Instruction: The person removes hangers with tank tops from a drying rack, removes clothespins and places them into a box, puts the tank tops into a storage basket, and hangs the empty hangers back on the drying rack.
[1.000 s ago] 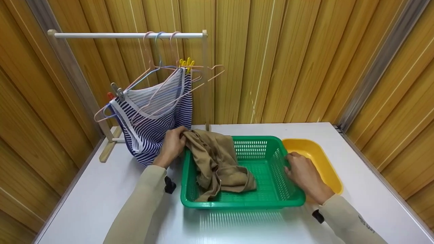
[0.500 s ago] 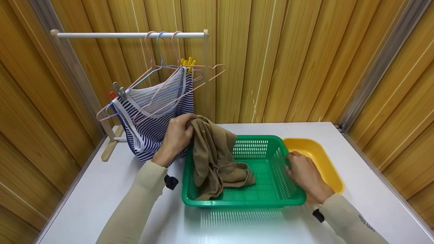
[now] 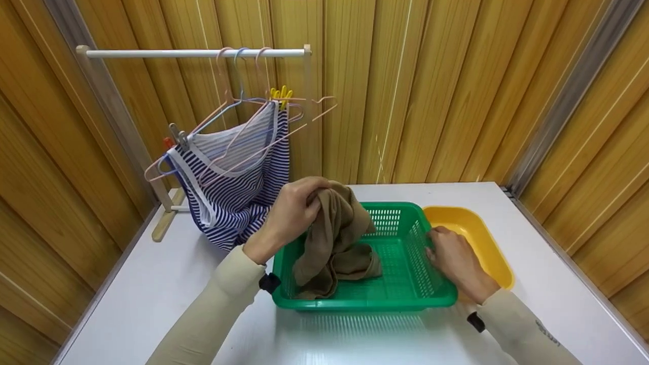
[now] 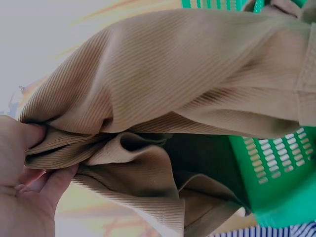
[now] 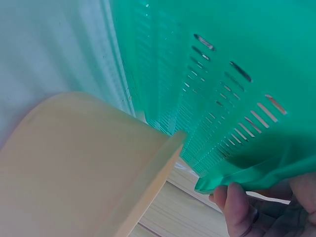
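My left hand [image 3: 294, 210] pinches a bunched edge of a brown garment [image 3: 345, 215] and holds that part above the left side of the green basket [image 3: 365, 305]. The garment's lower folds lie inside the basket. Close up in the left wrist view, the ribbed cloth [image 4: 163, 69] is gathered between thumb and fingers; its exact kind cannot be told. On the basket's right side, my right hand [image 3: 456, 258] grips the rim. Fingers [image 5: 237, 205] curl under that rim in the right wrist view.
A striped navy-and-white tank top [image 3: 238, 187] hangs from hangers on a rack [image 3: 167, 53] at the left, clipped with yellow, grey and red clothespins. Right of the basket sits a yellow tray [image 3: 481, 238] on the white table [image 3: 537, 263]. Wood-patterned walls [image 3: 436, 91] enclose the table.
My left hand lifts the garment's edge off the basket's left side, then shifts right over the basket. The cloth bunches up with it. My right hand stays on the rim.
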A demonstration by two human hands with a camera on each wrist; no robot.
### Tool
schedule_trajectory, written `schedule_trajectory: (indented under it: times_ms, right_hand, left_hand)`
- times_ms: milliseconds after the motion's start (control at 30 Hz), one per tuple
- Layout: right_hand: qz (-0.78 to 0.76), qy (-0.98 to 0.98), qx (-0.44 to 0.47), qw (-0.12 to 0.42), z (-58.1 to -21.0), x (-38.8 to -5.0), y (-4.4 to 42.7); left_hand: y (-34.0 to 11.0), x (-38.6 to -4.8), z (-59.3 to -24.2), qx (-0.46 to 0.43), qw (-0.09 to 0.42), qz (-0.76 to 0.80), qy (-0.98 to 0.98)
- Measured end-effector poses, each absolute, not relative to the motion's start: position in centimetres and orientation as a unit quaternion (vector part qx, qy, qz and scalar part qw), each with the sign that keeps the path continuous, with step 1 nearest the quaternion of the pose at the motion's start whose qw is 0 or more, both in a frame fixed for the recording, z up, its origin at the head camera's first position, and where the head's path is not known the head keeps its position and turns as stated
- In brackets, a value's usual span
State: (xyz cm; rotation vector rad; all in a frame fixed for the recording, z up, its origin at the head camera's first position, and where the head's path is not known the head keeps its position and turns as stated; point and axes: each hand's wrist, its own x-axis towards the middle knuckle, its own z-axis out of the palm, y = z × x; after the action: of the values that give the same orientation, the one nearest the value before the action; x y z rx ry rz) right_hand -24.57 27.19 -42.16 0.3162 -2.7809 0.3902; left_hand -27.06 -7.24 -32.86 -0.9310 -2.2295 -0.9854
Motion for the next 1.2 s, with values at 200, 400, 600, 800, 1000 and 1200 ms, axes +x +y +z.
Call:
schedule_trajectory:
  times_ms: [200, 400, 600, 800, 1000, 1200]
  right_hand:
    - [0.144, -0.973, 0.104, 0.147, -42.0, -24.5, 27.2]
    - [0.133, -0.976, 0.102, 0.142, -42.0, -24.5, 27.1]
    - [0.117, -0.975, 0.107, 0.157, -41.9, -24.6, 27.0]
    - [0.097, -0.971, 0.122, 0.181, -42.1, -24.5, 26.9]
    - [0.098, -0.974, 0.117, 0.169, -41.9, -24.4, 26.9]
    - [0.115, -0.973, 0.115, 0.166, -42.1, -24.4, 27.1]
  left_hand:
    - [-6.2, -26.0, -33.5, -0.403, 0.223, -0.345, -0.818]
    - [-5.6, -25.4, -34.8, -0.454, 0.151, -0.328, -0.814]
    - [-6.0, -26.1, -36.4, -0.433, 0.061, -0.252, -0.863]
    - [-7.2, -27.1, -37.7, -0.421, -0.034, -0.201, -0.884]
    - [-7.8, -26.7, -37.1, -0.387, -0.111, -0.165, -0.900]
    - [-8.1, -25.9, -36.2, -0.373, -0.112, -0.164, -0.906]
